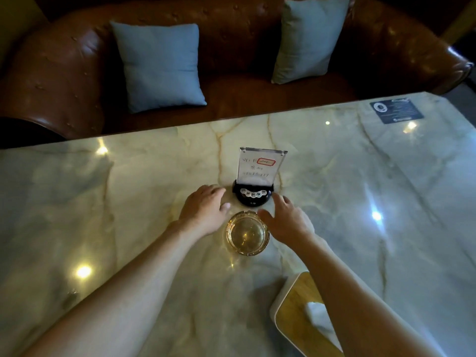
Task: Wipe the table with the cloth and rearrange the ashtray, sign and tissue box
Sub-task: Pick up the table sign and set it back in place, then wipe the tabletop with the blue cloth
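The ashtray (247,233) sits mid-table (128,202), the sign (255,176) just behind it. Both hands flank it — left (204,211) and right (288,220) — fingers spread, gripping nothing. The tissue box (291,313) lies nearer, to its right.

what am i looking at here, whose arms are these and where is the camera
There is no machine here: a person wears one camera on the head, looking forward and down, so the two bare arms are their own. This single picture is that head view. The left hand and right hand are both open and hold nothing, reaching toward a small sign that stands upright in a black base on a marble table. A glass ashtray sits just in front of it, between the hands. A tissue box lies at the near right, partly under the right arm. Behind the table is a brown sofa with two blue cushions. No cloth is visible.
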